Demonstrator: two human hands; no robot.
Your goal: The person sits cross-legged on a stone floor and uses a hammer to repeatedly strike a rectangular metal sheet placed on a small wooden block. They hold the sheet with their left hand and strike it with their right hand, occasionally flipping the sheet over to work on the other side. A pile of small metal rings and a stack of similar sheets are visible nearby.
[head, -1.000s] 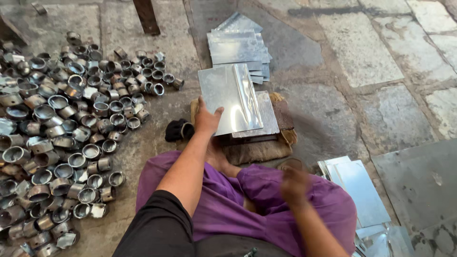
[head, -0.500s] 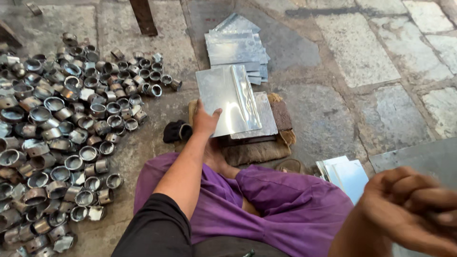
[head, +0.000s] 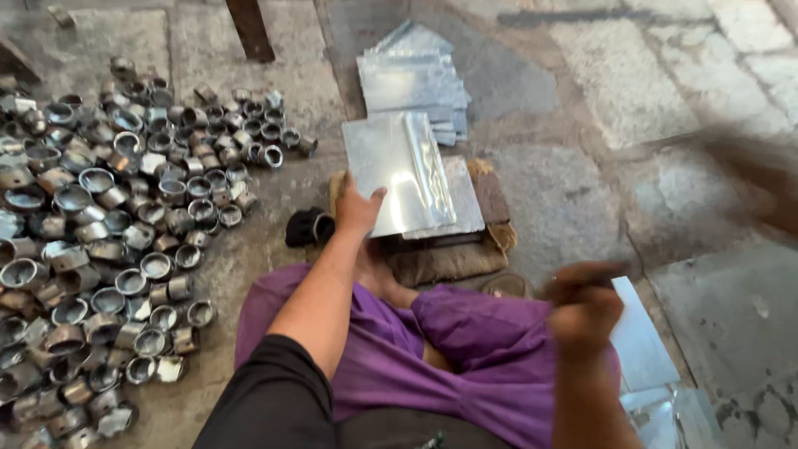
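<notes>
My left hand (head: pixel 357 209) grips the near left corner of a shiny rectangular metal sheet (head: pixel 407 170), thumb on top. The sheet lies tilted over another flat sheet (head: pixel 461 199) on a dark block wrapped in brown sacking (head: pixel 449 258), just beyond my purple-clad legs (head: pixel 465 333). My right hand (head: pixel 582 312) is blurred above my right knee with its fingers curled. A dark streak crosses the top of the fist, and I cannot tell whether it holds anything.
A big heap of short metal rings and cups (head: pixel 108 216) covers the stone floor on the left. Cut metal sheets are stacked (head: pixel 411 79) beyond the block, and more sheets (head: pixel 648 341) lie by my right knee. A dark post (head: pixel 249 29) stands at the back.
My right hand rose close to the camera half a second ago and has now dropped back over my right knee. My left hand and the sheet have stayed in place.
</notes>
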